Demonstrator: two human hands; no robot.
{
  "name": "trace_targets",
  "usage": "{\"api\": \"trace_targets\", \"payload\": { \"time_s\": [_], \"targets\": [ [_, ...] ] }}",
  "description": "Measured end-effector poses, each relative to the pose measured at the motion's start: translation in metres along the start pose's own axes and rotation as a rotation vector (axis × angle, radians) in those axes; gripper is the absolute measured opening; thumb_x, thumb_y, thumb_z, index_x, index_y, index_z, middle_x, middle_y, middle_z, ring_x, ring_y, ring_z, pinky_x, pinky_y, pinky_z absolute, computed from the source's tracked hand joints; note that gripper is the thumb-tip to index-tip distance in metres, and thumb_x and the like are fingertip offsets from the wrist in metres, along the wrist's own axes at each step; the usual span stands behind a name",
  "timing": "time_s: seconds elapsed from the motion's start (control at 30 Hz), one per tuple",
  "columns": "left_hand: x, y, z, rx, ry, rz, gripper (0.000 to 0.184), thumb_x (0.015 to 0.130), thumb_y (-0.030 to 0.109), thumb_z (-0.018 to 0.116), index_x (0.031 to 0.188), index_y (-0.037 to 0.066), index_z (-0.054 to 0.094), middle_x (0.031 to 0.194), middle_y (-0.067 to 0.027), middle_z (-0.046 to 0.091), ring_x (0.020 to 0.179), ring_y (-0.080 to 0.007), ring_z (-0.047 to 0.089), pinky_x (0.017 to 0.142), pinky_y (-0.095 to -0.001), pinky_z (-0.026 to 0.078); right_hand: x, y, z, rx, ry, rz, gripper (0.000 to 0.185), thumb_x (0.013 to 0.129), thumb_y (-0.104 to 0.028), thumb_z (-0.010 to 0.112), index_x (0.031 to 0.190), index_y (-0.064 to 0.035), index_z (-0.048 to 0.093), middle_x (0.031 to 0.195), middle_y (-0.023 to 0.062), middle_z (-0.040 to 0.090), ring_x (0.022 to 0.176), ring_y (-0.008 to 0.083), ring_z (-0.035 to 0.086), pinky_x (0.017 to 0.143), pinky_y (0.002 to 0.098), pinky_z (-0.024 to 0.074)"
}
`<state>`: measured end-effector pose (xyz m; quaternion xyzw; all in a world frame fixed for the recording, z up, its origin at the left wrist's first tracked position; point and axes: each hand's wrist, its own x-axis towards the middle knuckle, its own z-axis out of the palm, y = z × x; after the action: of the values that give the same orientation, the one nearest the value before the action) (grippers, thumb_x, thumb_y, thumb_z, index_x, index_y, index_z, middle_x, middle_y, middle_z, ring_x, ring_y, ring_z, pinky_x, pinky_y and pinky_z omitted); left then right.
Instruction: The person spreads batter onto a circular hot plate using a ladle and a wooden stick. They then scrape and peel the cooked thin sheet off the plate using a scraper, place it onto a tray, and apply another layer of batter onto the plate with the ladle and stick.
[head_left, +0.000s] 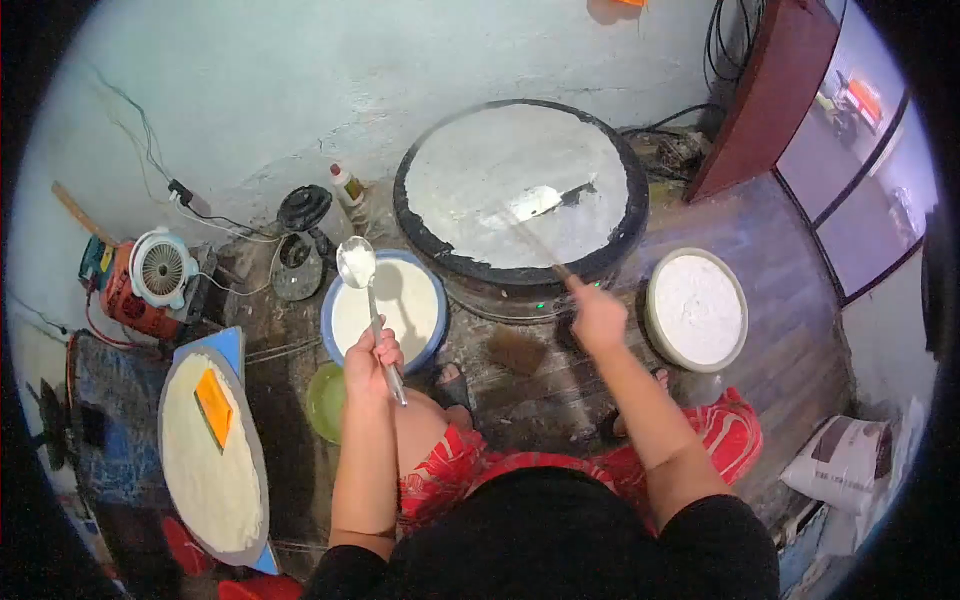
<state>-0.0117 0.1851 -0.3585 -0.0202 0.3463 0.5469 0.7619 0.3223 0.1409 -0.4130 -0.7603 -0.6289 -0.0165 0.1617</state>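
Observation:
My left hand (374,358) is closed round the handle of a metal ladle (356,262), whose bowl with white batter hangs by the rim of a blue basin (440,330) of white liquid. My right hand (600,318) grips the handle of a spreader (535,240), blurred by motion. Its far end reaches over a large round griddle (402,212) coated with a thin white batter layer (480,150). A thicker white patch (540,200) lies near the middle, beside a dark bare spot.
A tub of white stuff (697,310) stands right; a green bowl (325,402) sits below the basin. At left are a tray of flat sheets (205,480) with an orange scraper (219,405) and a fan (162,268). A sack (840,462) lies lower right.

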Motion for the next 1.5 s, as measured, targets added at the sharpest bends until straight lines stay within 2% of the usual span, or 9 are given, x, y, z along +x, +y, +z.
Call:
{"api": "trace_targets", "payload": {
  "time_s": [0.2, 0.33, 0.47, 0.73, 1.03, 1.2, 1.33, 1.43, 1.5],
  "targets": [
    [0.000, -0.002, -0.002, 0.003, -0.055, 0.006, 0.025, 0.091, 0.018, 0.033, 0.107, 0.002, 0.044, 0.072, -0.0058, 0.044, 0.050, -0.0093, 0.037, 0.040, -0.0193, 0.033, 0.023, 0.033, -0.009, 0.258, 0.101, 0.375, 0.045, 0.067, -0.007, 0.054, 0.112, -0.0136, 0.052, 0.090, 0.0125, 0.059, 0.081, 0.0295, 0.058, 0.071, 0.0391, 0.0464],
    [0.003, -0.003, -0.002, -0.007, -0.017, 0.023, 0.025, 0.092, 0.019, 0.033, 0.107, 0.002, 0.044, 0.072, -0.0059, 0.044, 0.050, -0.0091, 0.036, 0.040, -0.0191, 0.033, -0.008, 0.008, -0.005, 0.092, 0.007, 0.063, 0.050, 0.067, -0.007, 0.055, 0.116, -0.0168, 0.048, 0.083, 0.0103, 0.055, 0.073, 0.0277, 0.057, 0.065, 0.0389, 0.0469],
    [-0.001, -0.002, 0.001, -0.043, -0.032, -0.050, 0.023, 0.091, 0.017, 0.035, 0.104, 0.002, 0.046, 0.070, -0.0043, 0.043, 0.048, -0.0078, 0.035, 0.039, -0.0183, 0.031, 0.015, 0.055, -0.008, -0.142, 0.086, 0.216, 0.050, 0.068, -0.005, 0.055, 0.117, -0.0131, 0.046, 0.088, 0.0093, 0.053, 0.074, 0.0266, 0.057, 0.061, 0.0368, 0.0468],
    [0.001, -0.006, 0.005, 0.028, 0.013, 0.026, 0.026, 0.092, 0.018, 0.032, 0.106, 0.002, 0.045, 0.070, -0.0051, 0.043, 0.048, -0.0080, 0.035, 0.038, -0.0185, 0.032, 0.012, 0.082, -0.002, 0.486, 0.088, 0.335, 0.036, 0.082, -0.015, 0.046, 0.117, -0.0091, 0.045, 0.108, 0.0186, 0.053, 0.096, 0.0360, 0.052, 0.083, 0.0408, 0.0415],
    [0.001, -0.007, 0.005, 0.073, -0.057, -0.030, 0.025, 0.091, 0.019, 0.032, 0.107, 0.003, 0.045, 0.069, -0.0045, 0.042, 0.049, -0.0089, 0.035, 0.039, -0.0195, 0.031, 0.024, 0.140, -0.020, 0.802, -0.253, 0.386, 0.027, 0.083, -0.014, 0.047, 0.109, -0.0105, 0.057, 0.086, 0.0126, 0.062, 0.078, 0.0215, 0.059, 0.074, 0.0317, 0.0446],
    [-0.002, -0.015, 0.013, 0.172, -0.058, -0.011, 0.025, 0.091, 0.018, 0.033, 0.107, 0.003, 0.045, 0.069, -0.0053, 0.043, 0.048, -0.0093, 0.036, 0.038, -0.0202, 0.031, 0.018, 0.154, 0.000, 0.768, 0.015, 0.628, 0.027, 0.083, -0.013, 0.048, 0.107, -0.0079, 0.057, 0.096, 0.0150, 0.061, 0.091, 0.0249, 0.058, 0.080, 0.0319, 0.0431],
    [-0.008, -0.020, 0.023, 0.301, -0.057, -0.047, 0.024, 0.090, 0.015, 0.034, 0.107, 0.004, 0.045, 0.068, -0.0058, 0.044, 0.047, -0.0092, 0.037, 0.038, -0.0203, 0.032, 0.014, 0.100, 0.002, 0.708, -0.035, 0.292, 0.026, 0.083, -0.015, 0.046, 0.105, -0.0097, 0.058, 0.102, 0.0170, 0.058, 0.098, 0.0295, 0.054, 0.085, 0.0354, 0.0411],
    [-0.014, -0.023, 0.026, 0.349, -0.182, -0.089, 0.022, 0.089, 0.015, 0.035, 0.106, 0.007, 0.047, 0.066, -0.0063, 0.046, 0.046, -0.0101, 0.037, 0.037, -0.0208, 0.032, 0.007, 0.095, -0.030, 0.726, -0.257, 0.338, 0.026, 0.083, -0.019, 0.048, 0.106, -0.0119, 0.058, 0.085, 0.0103, 0.062, 0.080, 0.0229, 0.059, 0.075, 0.0310, 0.0440],
    [-0.021, -0.027, 0.029, 0.428, -0.198, -0.049, 0.023, 0.090, 0.017, 0.037, 0.108, 0.006, 0.047, 0.067, -0.0064, 0.047, 0.046, -0.0095, 0.038, 0.037, -0.0203, 0.032, 0.003, 0.124, -0.006, 0.780, -0.098, 0.433, 0.027, 0.083, -0.020, 0.048, 0.107, -0.0123, 0.058, 0.079, 0.0103, 0.062, 0.074, 0.0215, 0.058, 0.071, 0.0312, 0.0446]
  ]
}}
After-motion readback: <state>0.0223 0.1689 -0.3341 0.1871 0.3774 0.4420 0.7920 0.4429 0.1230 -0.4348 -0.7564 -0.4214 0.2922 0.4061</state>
